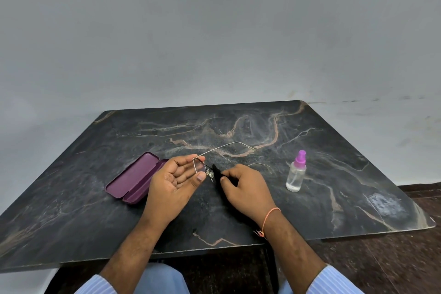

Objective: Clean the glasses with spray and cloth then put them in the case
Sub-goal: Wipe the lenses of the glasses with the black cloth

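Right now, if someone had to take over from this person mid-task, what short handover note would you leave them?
Left hand: holds the glasses by one lens, between fingertip and thumb, arms unfolded.
Right hand: pinches the black cloth against the other lens.
Spray bottle: upright on the table, to the right, not held.
Case: open, lying to the left.
Done: cannot tell if spraying happened; wiping appears under way.
Left: finish wiping, fold the glasses, place them in the case.

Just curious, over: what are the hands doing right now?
Left hand pinches glasses by one lens. Right hand holds black cloth on the other lens. Case open, spray bottle upright; nothing in the way.
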